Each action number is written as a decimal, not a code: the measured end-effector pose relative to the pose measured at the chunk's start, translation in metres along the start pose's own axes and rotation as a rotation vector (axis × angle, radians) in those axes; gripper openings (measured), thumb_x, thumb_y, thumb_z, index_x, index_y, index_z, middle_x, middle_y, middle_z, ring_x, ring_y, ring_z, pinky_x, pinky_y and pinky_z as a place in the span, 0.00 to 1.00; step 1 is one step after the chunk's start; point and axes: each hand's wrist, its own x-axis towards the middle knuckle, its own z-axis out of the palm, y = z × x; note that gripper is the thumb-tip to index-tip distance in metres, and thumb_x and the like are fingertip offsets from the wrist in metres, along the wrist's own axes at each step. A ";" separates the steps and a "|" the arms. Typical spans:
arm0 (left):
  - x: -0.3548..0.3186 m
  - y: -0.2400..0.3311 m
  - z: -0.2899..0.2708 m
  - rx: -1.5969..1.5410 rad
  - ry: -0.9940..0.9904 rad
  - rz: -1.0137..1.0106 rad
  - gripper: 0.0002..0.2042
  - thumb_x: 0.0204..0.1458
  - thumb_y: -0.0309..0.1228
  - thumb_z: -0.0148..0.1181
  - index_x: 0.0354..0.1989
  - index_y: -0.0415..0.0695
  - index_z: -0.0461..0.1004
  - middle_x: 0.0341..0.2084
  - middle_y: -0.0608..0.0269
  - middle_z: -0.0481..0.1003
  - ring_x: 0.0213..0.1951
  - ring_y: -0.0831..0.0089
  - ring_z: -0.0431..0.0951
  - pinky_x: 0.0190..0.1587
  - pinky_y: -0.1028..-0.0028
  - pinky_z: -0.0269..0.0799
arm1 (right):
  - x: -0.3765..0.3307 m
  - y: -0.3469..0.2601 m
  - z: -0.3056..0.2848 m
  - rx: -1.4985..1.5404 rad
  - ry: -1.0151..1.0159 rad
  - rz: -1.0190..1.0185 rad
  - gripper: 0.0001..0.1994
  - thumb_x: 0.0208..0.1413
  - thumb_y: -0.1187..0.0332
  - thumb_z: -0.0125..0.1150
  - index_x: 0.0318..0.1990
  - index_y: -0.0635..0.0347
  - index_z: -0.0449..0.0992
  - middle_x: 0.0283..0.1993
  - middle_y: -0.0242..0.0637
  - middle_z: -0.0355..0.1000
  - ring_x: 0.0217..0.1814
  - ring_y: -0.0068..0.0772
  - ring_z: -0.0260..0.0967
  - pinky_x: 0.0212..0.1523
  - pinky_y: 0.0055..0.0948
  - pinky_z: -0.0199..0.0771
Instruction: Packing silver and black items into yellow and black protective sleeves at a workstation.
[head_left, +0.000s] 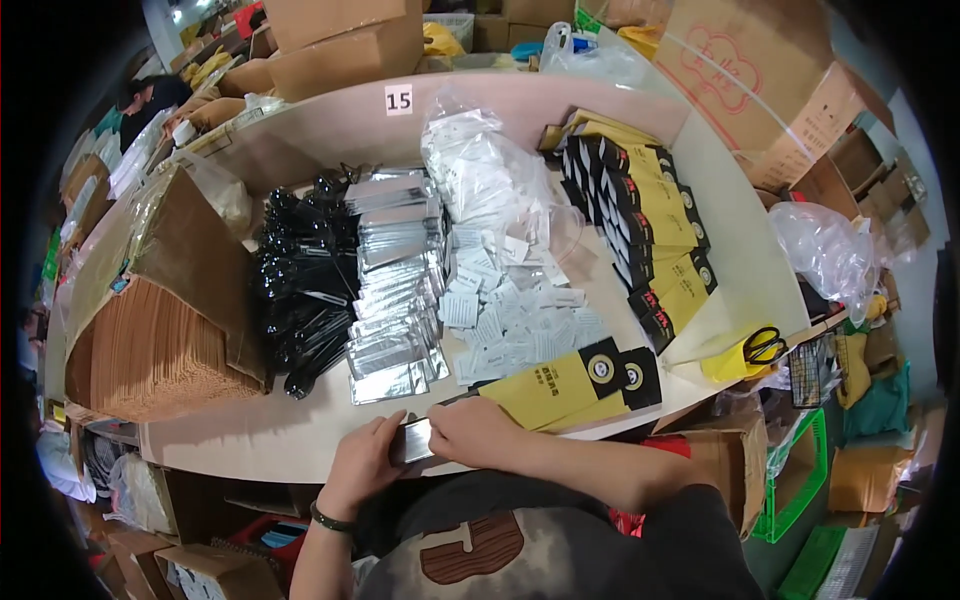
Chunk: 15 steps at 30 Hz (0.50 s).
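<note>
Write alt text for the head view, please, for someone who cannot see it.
A person's left hand and right hand hold a flat silver packet at the near edge of a pale table. Beyond, left to right, lie glossy black plastic items, rectangular silver foil sachets, white paper slips and yellow-and-black packages.

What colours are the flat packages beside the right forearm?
Yellow and black; the packages show best in the head view.

Garment: you wore a charcoal T-shirt [665, 570] at six o'clock, its short right sleeve [700, 520] plain and dark at five. Front print [475, 562]: showed a rounded brown wood-grain shape on blotchy tan. Accessory: your dark green bracelet [332, 519] sat at seven.
</note>
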 end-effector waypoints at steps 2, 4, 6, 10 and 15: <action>0.007 0.003 -0.001 -0.027 -0.002 0.025 0.36 0.36 0.33 0.75 0.58 0.41 0.67 0.42 0.51 0.74 0.44 0.50 0.76 0.45 0.59 0.73 | 0.012 0.026 -0.019 -0.053 0.140 -0.076 0.12 0.54 0.60 0.53 0.33 0.59 0.76 0.31 0.51 0.75 0.35 0.57 0.75 0.37 0.50 0.75; -0.006 0.004 0.006 -0.055 0.246 0.112 0.41 0.34 0.35 0.78 0.61 0.42 0.66 0.52 0.48 0.70 0.53 0.48 0.71 0.56 0.57 0.68 | 0.038 0.110 -0.048 -0.195 0.348 0.059 0.09 0.54 0.64 0.55 0.36 0.60 0.74 0.32 0.49 0.74 0.37 0.57 0.72 0.40 0.51 0.73; -0.017 0.003 0.018 -0.081 0.265 0.056 0.43 0.34 0.36 0.78 0.62 0.42 0.64 0.57 0.47 0.67 0.58 0.47 0.67 0.61 0.55 0.63 | 0.026 0.169 -0.083 -0.318 0.547 0.155 0.06 0.48 0.70 0.60 0.33 0.61 0.75 0.32 0.49 0.74 0.42 0.53 0.72 0.43 0.48 0.71; -0.026 0.000 0.028 -0.078 0.395 0.006 0.36 0.40 0.32 0.75 0.61 0.42 0.66 0.56 0.48 0.67 0.58 0.47 0.67 0.62 0.56 0.63 | 0.019 0.173 -0.093 -0.288 0.456 0.241 0.06 0.48 0.70 0.61 0.31 0.62 0.75 0.32 0.48 0.74 0.40 0.50 0.73 0.41 0.46 0.71; -0.028 -0.009 0.034 -0.142 0.482 -0.069 0.22 0.47 0.28 0.69 0.53 0.43 0.73 0.51 0.50 0.71 0.54 0.49 0.71 0.57 0.59 0.68 | 0.041 0.084 -0.082 0.200 0.429 0.114 0.06 0.51 0.68 0.63 0.32 0.61 0.77 0.31 0.44 0.73 0.39 0.47 0.73 0.40 0.44 0.71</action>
